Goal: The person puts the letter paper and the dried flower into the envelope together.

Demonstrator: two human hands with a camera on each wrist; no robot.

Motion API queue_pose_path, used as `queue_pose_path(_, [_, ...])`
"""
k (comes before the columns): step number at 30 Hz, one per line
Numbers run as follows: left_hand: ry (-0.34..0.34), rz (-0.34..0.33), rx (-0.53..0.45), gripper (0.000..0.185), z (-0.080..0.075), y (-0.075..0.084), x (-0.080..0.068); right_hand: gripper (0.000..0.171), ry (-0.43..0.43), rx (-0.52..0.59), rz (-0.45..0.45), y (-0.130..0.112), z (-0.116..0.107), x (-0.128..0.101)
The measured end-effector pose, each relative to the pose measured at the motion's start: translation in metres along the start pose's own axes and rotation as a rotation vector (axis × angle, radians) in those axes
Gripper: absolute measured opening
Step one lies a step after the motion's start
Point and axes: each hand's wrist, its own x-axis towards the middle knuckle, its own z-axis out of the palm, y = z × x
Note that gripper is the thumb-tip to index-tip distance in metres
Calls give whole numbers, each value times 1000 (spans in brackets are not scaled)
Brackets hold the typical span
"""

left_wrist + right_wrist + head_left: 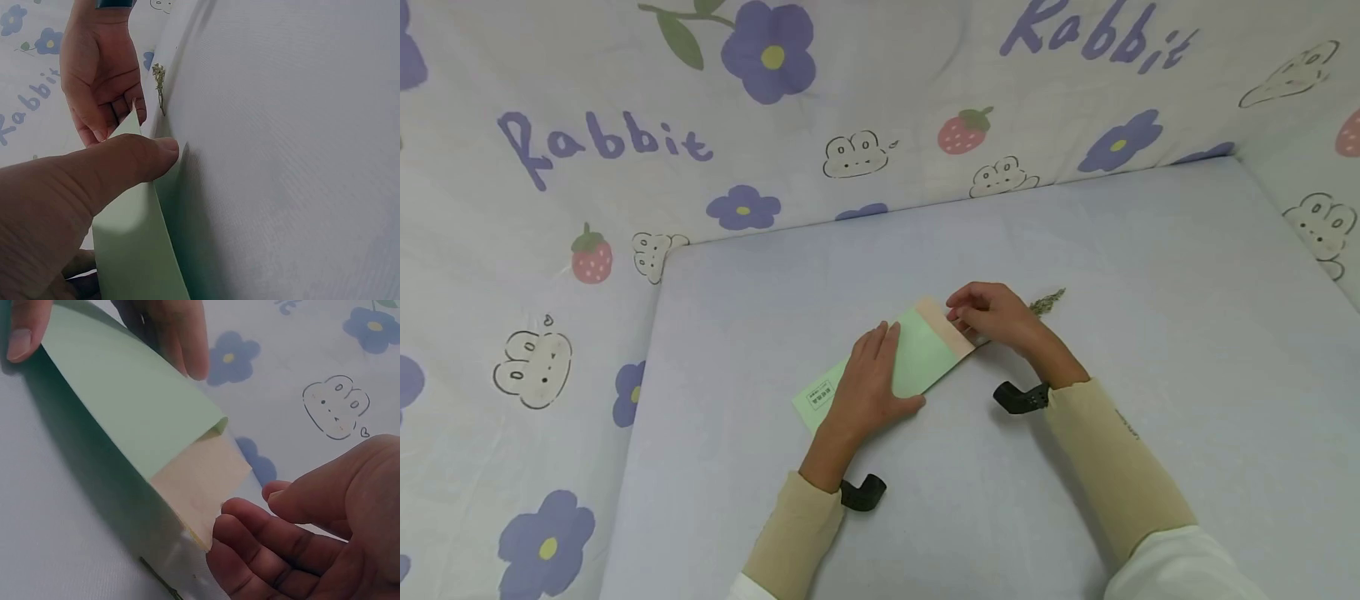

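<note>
Head view: envelope point(917, 358) under left hand point(865, 392), right fingers point(962, 312) touching flap.

Worktop point(1150, 275) covered in plain pale lavender-grey cloth, backed and flanked by printed fabric with flowers, strawberries and "Rabbit" lettering. Lying on it near the middle: a light green envelope point(917, 358) with a beige flap open at its far end. Just beyond the flap, a small dried green sprig point(1048, 302) lies flat.

sleeves: tan, snug | wrists: black camera mounts | hands: bare
</note>
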Motion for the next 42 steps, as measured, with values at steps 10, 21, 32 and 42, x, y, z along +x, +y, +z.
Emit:
queue_pose_path(10, [-1, 8, 4, 106, 1, 0, 3, 25, -42, 35, -5, 3, 12, 5])
queue_pose_path(21, [19, 39, 1, 106, 3, 1, 8, 28, -41, -106, 21, -2, 22, 6])
queue_pose_path(32, [17, 38, 0, 106, 4, 0, 7, 26, -47, -82, -50, 5, 6, 4])
queue_pose_path(42, [1, 10, -19, 105, 4, -4, 1, 28, 193, -384, 39, 30, -83, -18])
